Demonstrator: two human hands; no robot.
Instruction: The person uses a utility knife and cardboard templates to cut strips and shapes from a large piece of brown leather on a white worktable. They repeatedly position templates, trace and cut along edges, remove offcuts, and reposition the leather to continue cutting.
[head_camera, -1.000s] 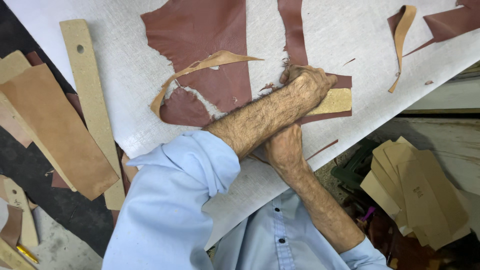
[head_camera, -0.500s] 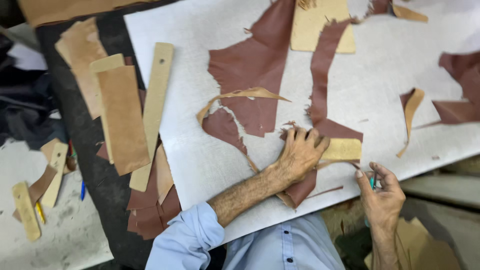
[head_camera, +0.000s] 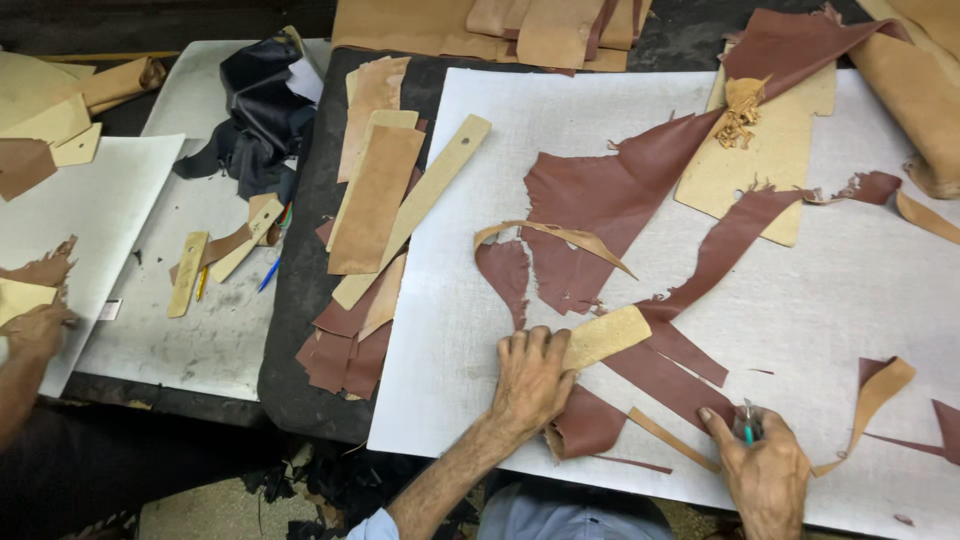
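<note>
At the far left, another person's hand (head_camera: 35, 330) rests on a white board (head_camera: 100, 215). A long tan cardboard strip (head_camera: 415, 210) lies on the dark table (head_camera: 300, 390). The left hand (head_camera: 530, 380) presses flat, fingers spread, on a pale yellow cardboard pattern (head_camera: 605, 337) over brown leather (head_camera: 610, 195), on the large white cutting board (head_camera: 850, 300). The right hand (head_camera: 765, 465) is closed around a small green-handled knife (head_camera: 746, 425) near the board's front edge.

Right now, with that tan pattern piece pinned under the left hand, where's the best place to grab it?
Probably the free right end of the tan pattern piece, approached from the right. It lies flat on brown leather, and the left hand covers its other end, so only that end is exposed for a pinch.
</note>
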